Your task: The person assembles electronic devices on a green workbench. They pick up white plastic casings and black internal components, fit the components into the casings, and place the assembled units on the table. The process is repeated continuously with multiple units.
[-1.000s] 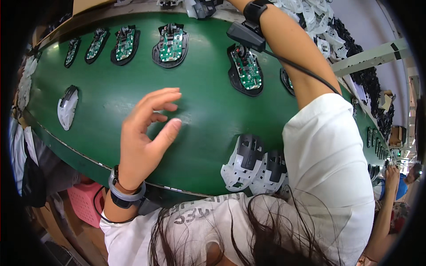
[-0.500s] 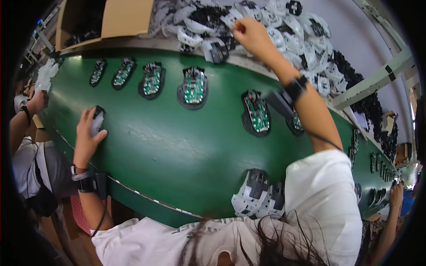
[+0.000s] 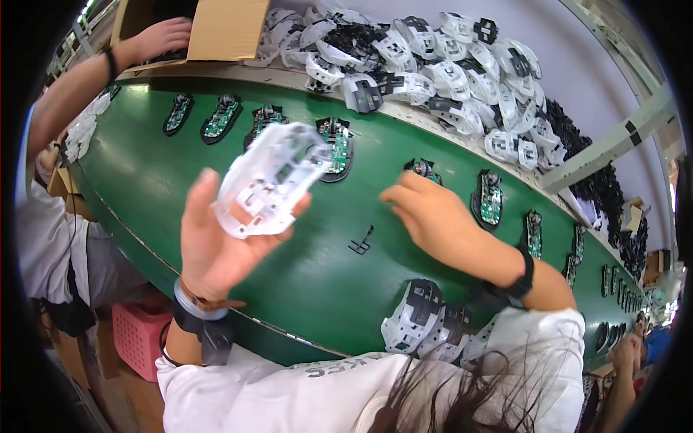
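My left hand [image 3: 220, 238] holds up a white plastic computer-mouse shell [image 3: 268, 189], its hollow, ribbed inside showing; thumb on one side, fingers beneath it. My right hand [image 3: 433, 224] hovers over the table with bent fingers drawn together, and whatever they may hold is hidden. Below its fingertips a small black plastic piece [image 3: 361, 240] with thin prongs lies on the green table [image 3: 317, 289]. Mouse bases with green circuit boards stand in a row beyond, among them one [image 3: 336, 150] behind the shell and one [image 3: 422, 170] partly covered by my right hand.
White and black mouse shells [image 3: 447, 79] are heaped along the far ledge. Several shells [image 3: 413, 315] lie close to my body. At the far left a co-worker's hand [image 3: 162, 37] reaches into a cardboard box [image 3: 227, 32]. A slanted metal post [image 3: 613, 137] rises at right.
My left hand has lifted the shell from the table's left side and brought it rightward. My right hand has come back from the heap. The black piece now lies on the table.
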A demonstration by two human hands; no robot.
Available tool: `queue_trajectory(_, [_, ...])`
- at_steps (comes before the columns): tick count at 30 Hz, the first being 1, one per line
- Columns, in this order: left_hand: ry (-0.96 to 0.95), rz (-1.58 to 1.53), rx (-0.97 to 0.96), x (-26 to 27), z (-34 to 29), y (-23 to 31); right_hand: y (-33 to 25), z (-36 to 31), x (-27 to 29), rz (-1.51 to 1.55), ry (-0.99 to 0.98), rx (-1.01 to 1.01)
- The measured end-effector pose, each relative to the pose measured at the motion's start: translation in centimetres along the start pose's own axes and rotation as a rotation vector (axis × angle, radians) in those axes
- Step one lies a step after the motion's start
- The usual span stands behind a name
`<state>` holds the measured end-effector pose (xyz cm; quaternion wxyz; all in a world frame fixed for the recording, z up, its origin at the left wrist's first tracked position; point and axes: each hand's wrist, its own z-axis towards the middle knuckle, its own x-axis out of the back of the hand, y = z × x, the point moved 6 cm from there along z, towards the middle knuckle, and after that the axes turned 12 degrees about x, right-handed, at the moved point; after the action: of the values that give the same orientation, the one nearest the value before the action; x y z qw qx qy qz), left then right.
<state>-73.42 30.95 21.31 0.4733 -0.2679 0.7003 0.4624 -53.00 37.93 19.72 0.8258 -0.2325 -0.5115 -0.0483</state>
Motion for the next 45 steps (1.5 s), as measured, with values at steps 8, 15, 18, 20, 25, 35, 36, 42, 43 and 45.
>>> queue_trajectory(8, [0.221,0.355,0.09,1.6,3.2,-3.1,-3.1,0.0,-5.4,0.119,-0.262,-0.049])
queue_trajectory(15, [0.298,0.534,-0.133,1.7,2.4,-1.5,-3.5,-1.4,1.0,0.21,-0.03,-0.153])
queue_trajectory(18, [0.258,0.458,-0.035,1.8,2.7,-2.9,-3.5,-0.2,4.4,0.336,0.242,-0.177])
queue_trajectory(20, [0.202,0.44,-0.017,1.5,3.0,-3.7,-3.7,1.5,4.4,0.305,0.308,-0.005])
queue_trajectory(25, [0.198,0.604,-0.12,0.4,3.2,-4.3,-3.2,2.7,2.5,0.159,0.307,0.045])
queue_trajectory(35, [0.201,0.702,-0.212,0.2,2.7,-4.4,-5.4,2.8,2.6,-0.113,0.24,0.131])
queue_trajectory(36, [0.215,0.727,-0.246,0.1,2.6,-4.3,-5.6,2.9,2.6,-0.146,0.24,0.13])
queue_trajectory(42, [0.307,0.791,-0.291,0.0,2.1,-4.3,-5.6,2.5,1.5,-0.131,0.263,0.12])
queue_trajectory(43, [0.321,0.806,-0.299,-0.1,2.0,-4.2,-5.6,2.4,1.3,-0.138,0.235,0.117])
queue_trajectory(45, [0.355,0.835,-0.318,0.0,1.7,-3.9,-5.7,2.6,1.2,-0.147,0.178,0.115])
